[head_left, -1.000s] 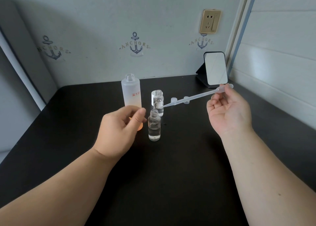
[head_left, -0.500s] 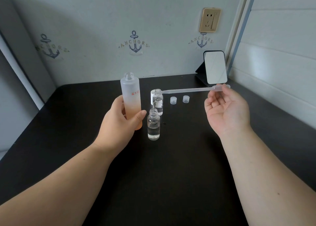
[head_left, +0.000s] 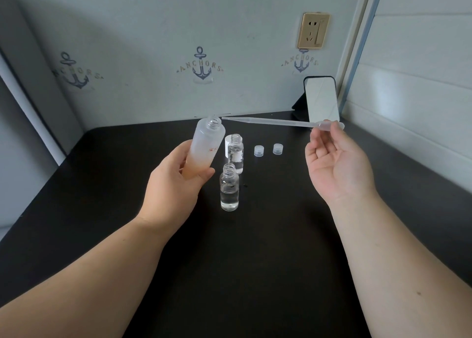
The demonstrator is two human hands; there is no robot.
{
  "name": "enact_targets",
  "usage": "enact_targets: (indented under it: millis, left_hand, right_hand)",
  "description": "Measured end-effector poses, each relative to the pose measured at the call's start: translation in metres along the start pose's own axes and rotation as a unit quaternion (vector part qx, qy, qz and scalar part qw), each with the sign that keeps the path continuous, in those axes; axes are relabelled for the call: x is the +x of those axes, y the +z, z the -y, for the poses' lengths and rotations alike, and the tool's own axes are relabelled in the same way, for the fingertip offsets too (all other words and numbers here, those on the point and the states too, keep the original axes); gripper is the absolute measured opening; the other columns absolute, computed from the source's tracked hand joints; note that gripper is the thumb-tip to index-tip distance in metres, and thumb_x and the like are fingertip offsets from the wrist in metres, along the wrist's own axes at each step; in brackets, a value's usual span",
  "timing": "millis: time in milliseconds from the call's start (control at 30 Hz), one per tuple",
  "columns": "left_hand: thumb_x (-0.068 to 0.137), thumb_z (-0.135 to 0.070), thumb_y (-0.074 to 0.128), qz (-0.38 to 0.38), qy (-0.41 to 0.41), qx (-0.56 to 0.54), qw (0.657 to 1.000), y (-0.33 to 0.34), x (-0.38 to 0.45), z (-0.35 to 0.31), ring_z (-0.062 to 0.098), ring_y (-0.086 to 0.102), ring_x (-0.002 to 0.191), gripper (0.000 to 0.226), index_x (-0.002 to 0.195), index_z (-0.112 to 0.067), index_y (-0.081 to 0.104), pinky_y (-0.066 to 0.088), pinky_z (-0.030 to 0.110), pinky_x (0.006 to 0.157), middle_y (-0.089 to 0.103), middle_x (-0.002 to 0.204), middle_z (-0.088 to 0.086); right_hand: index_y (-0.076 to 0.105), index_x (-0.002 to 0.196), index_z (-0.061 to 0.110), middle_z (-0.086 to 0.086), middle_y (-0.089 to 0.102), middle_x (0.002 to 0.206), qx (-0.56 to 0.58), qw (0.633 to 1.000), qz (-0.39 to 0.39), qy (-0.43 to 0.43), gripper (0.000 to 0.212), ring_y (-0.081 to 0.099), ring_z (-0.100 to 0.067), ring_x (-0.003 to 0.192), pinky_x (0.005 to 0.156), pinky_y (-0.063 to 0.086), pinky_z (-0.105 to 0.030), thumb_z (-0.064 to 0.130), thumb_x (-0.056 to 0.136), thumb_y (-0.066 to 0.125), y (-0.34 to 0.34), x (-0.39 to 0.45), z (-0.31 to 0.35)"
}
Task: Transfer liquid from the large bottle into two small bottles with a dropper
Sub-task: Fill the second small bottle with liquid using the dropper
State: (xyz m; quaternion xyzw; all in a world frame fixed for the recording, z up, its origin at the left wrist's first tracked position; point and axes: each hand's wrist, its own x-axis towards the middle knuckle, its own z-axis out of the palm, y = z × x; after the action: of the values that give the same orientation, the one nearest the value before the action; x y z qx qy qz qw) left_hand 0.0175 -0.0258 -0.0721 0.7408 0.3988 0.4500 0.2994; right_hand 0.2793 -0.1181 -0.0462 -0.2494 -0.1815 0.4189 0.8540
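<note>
Two small bottles (head_left: pixel 229 189) stand on a black table (head_left: pixel 255 261) against anchor-print wall (head_left: pixel 201 66).

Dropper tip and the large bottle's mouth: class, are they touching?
Apart. The head view shows the dropper tip just right of the tilted large bottle mouth, with a sliver of wall between them.

A: Any readable text in the shot?

B: Only one word came through: "ANCHORS", printed in brown capitals across the navy anchor motif (head_left: pixel 201 68) on the pale grey-blue wallpaper (head_left: pixel 143 25). Same motif repeated left (head_left: pixel 74 75) and right (head_left: pixel 301 63), same word.

A: The bottle?

B: The frosted white-to-orange plastic large bottle (head_left: pixel 204 148) carried small red print (head_left: pixel 212 149), too small to read. The white label (head_left: pixel 237 156) on the rear clear small bottle (head_left: pixel 235 153) wasn't legible either.
</note>
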Motion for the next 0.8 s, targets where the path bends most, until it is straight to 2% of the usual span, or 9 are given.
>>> enact_targets:
  millis: [133, 233, 333, 433, 567, 667, 800]
  left_hand:
    - [0.086, -0.034, 0.071, 0.003, 0.015, 0.015, 1.0, -0.001, 0.0, -0.002, 0.003, 0.062, 0.094, 0.04, 0.109, -0.062, 0.054, 0.058, 0.042, 0.08, 0.063, 0.106, -0.026]
    - [0.088, -0.032, 0.072, -0.005, 0.021, 0.038, 0.999, -0.001, 0.0, 0.0, -0.001, 0.059, 0.097, 0.043, 0.11, -0.063, 0.052, 0.052, 0.032, 0.08, 0.061, 0.105, -0.028]
    - [0.088, -0.031, 0.071, -0.015, 0.021, 0.062, 0.998, -0.001, 0.002, 0.004, -0.001, 0.056, 0.098, 0.043, 0.118, -0.056, 0.053, 0.043, 0.024, 0.077, 0.061, 0.101, -0.022]
    - [0.088, -0.027, 0.072, -0.031, 0.029, 0.102, 0.994, -0.002, 0.004, 0.005, 0.001, 0.052, 0.096, 0.046, 0.125, -0.048, 0.055, 0.037, 0.017, 0.075, 0.056, 0.1, -0.02]
    - [0.088, -0.022, 0.074, -0.053, 0.038, 0.136, 0.989, -0.003, 0.005, 0.007, 0.009, 0.05, 0.101, 0.05, 0.132, -0.039, 0.058, 0.04, 0.025, 0.085, 0.056, 0.107, -0.015]
    - [0.086, -0.016, 0.077, -0.052, 0.055, 0.157, 0.985, -0.002, 0.004, 0.008, 0.017, 0.05, 0.113, 0.057, 0.138, -0.032, 0.059, 0.042, 0.033, 0.096, 0.058, 0.117, -0.012]
    - [0.085, -0.016, 0.078, -0.039, 0.081, 0.181, 0.979, 0.003, 0.003, 0.008, 0.019, 0.047, 0.113, 0.059, 0.138, -0.031, 0.059, 0.033, 0.027, 0.094, 0.052, 0.114, -0.019]
  right_hand:
    - [0.079, 0.081, 0.011, 0.0, 0.076, 0.091, -0.01, 1.0, 0.006, 0.002, 0.018, 0.072, -0.013, 0.083, 0.072, 0.056, -0.024, 0.016, 0.095, 0.069, 0.001, -0.001, 0.001]
    - [0.076, 0.087, 0.012, 0.001, 0.075, 0.09, -0.013, 1.0, 0.0, -0.003, 0.013, 0.072, -0.014, 0.082, 0.071, 0.055, -0.023, 0.015, 0.096, 0.067, 0.001, -0.001, 0.001]
    - [0.07, 0.097, 0.011, 0.001, 0.075, 0.089, -0.019, 1.0, -0.011, -0.012, 0.005, 0.071, -0.013, 0.08, 0.07, 0.054, -0.023, 0.015, 0.096, 0.067, 0.0, 0.0, 0.001]
    - [0.072, 0.093, 0.012, 0.0, 0.074, 0.088, -0.041, 0.999, -0.019, -0.021, 0.007, 0.069, -0.012, 0.076, 0.069, 0.053, -0.022, 0.014, 0.096, 0.066, 0.0, 0.0, 0.002]
    - [0.079, 0.074, 0.019, 0.0, 0.074, 0.083, -0.081, 0.996, -0.023, -0.029, 0.026, 0.066, -0.011, 0.07, 0.066, 0.051, -0.021, 0.014, 0.095, 0.066, -0.001, 0.0, 0.004]
    - [0.079, 0.078, 0.015, -0.004, 0.074, 0.084, -0.107, 0.994, 0.001, -0.032, 0.019, 0.067, -0.012, 0.07, 0.065, 0.051, -0.021, 0.009, 0.092, 0.068, 0.0, 0.0, 0.001]
    - [0.078, 0.083, 0.011, -0.008, 0.075, 0.09, -0.174, 0.983, 0.06, -0.027, 0.014, 0.068, -0.014, 0.073, 0.066, 0.052, -0.021, 0.005, 0.091, 0.068, 0.002, -0.003, -0.003]
